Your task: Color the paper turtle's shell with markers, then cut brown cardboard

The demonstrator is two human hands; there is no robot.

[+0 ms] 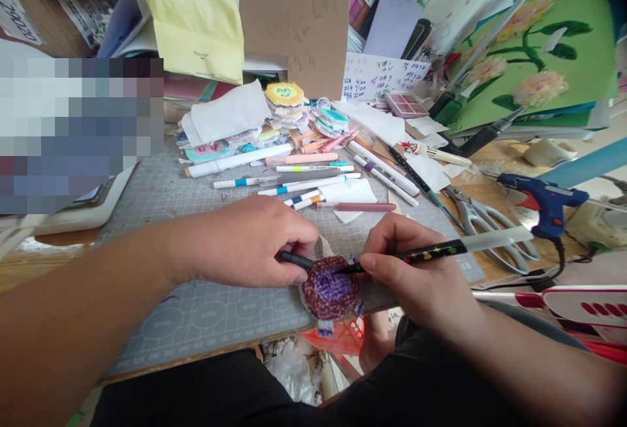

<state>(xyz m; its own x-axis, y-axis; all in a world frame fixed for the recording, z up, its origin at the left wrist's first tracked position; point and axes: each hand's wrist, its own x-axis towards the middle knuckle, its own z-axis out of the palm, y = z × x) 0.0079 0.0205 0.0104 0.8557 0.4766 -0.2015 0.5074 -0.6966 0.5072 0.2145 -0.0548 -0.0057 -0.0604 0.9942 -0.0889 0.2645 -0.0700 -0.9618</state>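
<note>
A small round paper cut-out (322,308), coloured maroon round a purple centre, lies at the mat's front edge. Dark marks show on its purple middle. My right hand (421,277) grips a black marker pen (435,252) patterned with small coloured shapes, its tip on the purple area. Closed around a black pen cap (296,259), my left hand (255,237) rests at the cut-out's upper left edge. Whether its fingertips also press the paper is hard to see.
Several markers (264,180) lie scattered beyond my hands on the grey cutting mat (196,313). Behind them stand stacks of coloured paper cut-outs (284,94). To the right are scissors (482,221) and a blue glue gun (543,195) with its cord.
</note>
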